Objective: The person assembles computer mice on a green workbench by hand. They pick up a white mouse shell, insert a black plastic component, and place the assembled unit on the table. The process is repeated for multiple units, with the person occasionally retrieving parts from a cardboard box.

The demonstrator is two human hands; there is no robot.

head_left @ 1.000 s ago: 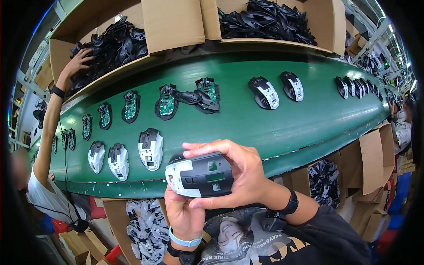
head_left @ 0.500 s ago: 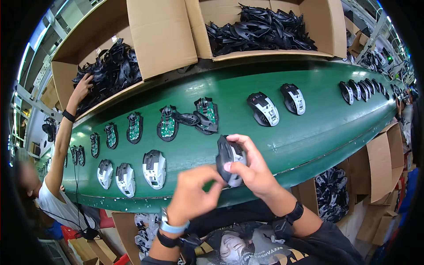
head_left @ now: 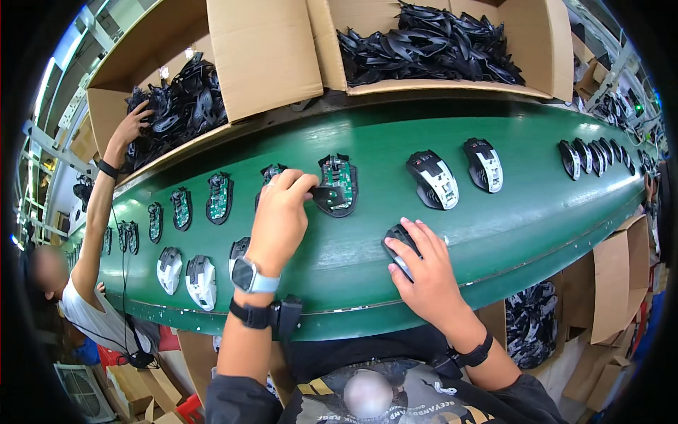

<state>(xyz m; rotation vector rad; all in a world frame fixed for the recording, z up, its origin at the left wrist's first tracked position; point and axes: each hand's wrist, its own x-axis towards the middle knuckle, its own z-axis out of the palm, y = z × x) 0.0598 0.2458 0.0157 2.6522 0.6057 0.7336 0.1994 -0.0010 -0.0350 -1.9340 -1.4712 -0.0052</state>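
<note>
My left hand reaches across the green belt, fingers pinched on a curved black plastic cover piece. That piece overlaps the lower part of a mouse base with a green circuit board. Another board-fitted base is mostly hidden behind the hand. On the right, my right hand curls over a computer mouse resting on the belt, its dark side showing beside the fingers. Partly covered by my left wrist is a black-and-white mouse shell.
Two more mouse shells lie left; further board-fitted bases line the belt. Black-and-white mice stand at right. Cardboard boxes of black parts line the far edge. A co-worker's hand reaches into the left box.
My left hand has moved up and forward from the mouse to the black cover piece. My right hand has lowered the mouse onto the belt, further right.
</note>
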